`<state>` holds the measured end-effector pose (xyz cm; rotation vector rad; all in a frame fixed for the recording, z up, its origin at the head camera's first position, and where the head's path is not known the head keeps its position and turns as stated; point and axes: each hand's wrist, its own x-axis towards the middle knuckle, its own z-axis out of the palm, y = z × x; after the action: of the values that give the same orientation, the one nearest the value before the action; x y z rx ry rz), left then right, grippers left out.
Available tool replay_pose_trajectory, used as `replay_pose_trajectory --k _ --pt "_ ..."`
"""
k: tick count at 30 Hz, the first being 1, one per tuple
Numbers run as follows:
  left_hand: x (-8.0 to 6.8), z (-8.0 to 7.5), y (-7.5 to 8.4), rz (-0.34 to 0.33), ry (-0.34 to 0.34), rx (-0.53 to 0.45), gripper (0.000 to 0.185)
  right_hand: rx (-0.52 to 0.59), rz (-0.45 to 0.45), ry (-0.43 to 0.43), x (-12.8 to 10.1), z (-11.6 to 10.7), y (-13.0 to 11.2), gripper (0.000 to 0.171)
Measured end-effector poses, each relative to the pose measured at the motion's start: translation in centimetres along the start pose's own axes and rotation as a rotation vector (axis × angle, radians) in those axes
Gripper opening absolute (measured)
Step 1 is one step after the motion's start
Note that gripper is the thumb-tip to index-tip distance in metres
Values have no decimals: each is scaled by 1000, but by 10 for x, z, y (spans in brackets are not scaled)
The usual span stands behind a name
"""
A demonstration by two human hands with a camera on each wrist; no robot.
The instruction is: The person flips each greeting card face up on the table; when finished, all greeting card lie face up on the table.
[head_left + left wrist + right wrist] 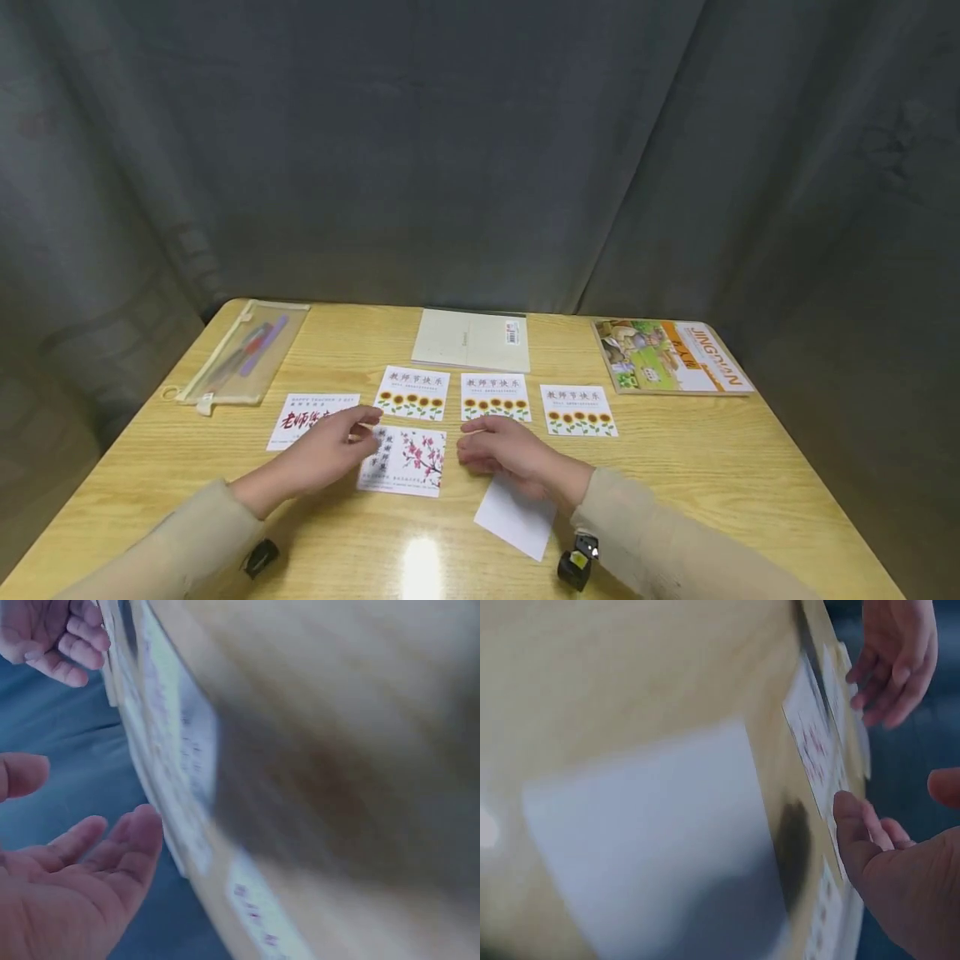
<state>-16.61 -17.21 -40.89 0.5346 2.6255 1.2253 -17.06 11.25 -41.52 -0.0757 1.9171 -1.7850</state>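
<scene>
My left hand [326, 450] hovers with loosely bent fingers over the left edge of a card with pink blossoms [422, 454]. Its thumb stands apart from the fingers, and nothing is held, as the left wrist view shows. My right hand [513, 454] hangs over the table, fingers relaxed and empty, partly covering a blank white card [517, 521] that lies askew beneath it. Left of the blossom card lies a card with red lettering [303, 417], partly hidden by my left hand. Behind the hands are three sunflower cards, at left [412, 392], middle [495, 395] and right [579, 410].
A clear zip pouch [247, 354] with pens lies at the back left of the wooden table [697, 492]. A pale notebook [468, 340] lies at the back middle and a colourful book [667, 357] at the back right. A dark curtain [420, 158] hangs behind.
</scene>
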Motion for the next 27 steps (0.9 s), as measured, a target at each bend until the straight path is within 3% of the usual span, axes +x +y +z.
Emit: replay_pose_trajectory --k 3,6,11,15,18,20,24,27 --pt "11 8 12 84 10 68 47 -56 -16 15 -4 -27 -7 49" --pt "23 26 28 205 -42 185 49 -110 -22 9 -11 -58 -10 55" --pt "38 57 56 498 -313 454 57 -197 2 4 -26 -100 -7 58" --pt "47 78 75 658 -521 644 65 -212 53 69 -38 -115 0 50" --pt "49 93 84 683 -604 775 70 -190 67 91 -43 -119 5 47" --pt "49 101 87 667 -614 852 74 -176 65 82 -44 -120 8 45" --pt "45 111 89 566 -569 926 73 -182 72 58 -46 -122 14 38" --pt "43 117 90 526 -511 944 68 -173 93 72 -51 -120 17 35"
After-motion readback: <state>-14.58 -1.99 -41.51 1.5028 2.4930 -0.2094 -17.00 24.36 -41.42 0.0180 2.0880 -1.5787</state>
